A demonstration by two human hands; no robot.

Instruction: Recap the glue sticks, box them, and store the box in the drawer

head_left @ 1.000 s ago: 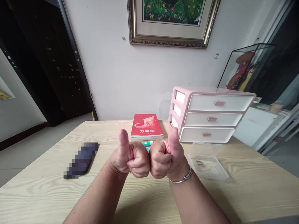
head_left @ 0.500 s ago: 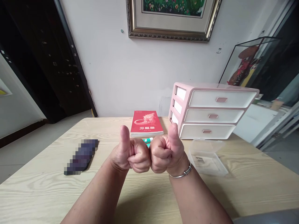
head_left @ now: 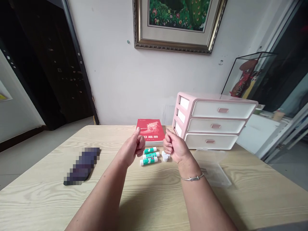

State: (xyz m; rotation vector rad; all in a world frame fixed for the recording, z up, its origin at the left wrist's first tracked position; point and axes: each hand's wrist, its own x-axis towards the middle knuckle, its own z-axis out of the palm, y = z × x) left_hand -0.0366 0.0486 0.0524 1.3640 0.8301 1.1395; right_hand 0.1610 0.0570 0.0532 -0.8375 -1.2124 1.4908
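Observation:
My left hand (head_left: pixel 134 145) is held up over the table as a fist, its thumb on top, with nothing showing in it. Opposite it, my right hand (head_left: pixel 176 147) is also a closed fist with nothing visible inside, and a silver bracelet (head_left: pixel 192 178) circles that wrist. A gap separates the two fists. Between and below them lie three green-and-white glue sticks (head_left: pixel 149 161), side by side. A few small white caps (head_left: pixel 165 158) sit to their right, partly hidden by my right hand. Behind the fists lies a red book (head_left: pixel 151 128), partly covered by them.
A pink-and-white drawer cabinet (head_left: pixel 216 125) stands at the back right. In front of it lies an open clear plastic box (head_left: pixel 222 179), partly behind my right forearm. A dark, pixelated flat object (head_left: pixel 83 166) lies on the left of the wooden table (head_left: pixel 154 205). A wall rises behind.
My fists have moved from touching each other to apart, and their raised thumbs have lowered. The glue sticks and caps have come into fuller view. The camera has tilted up slightly.

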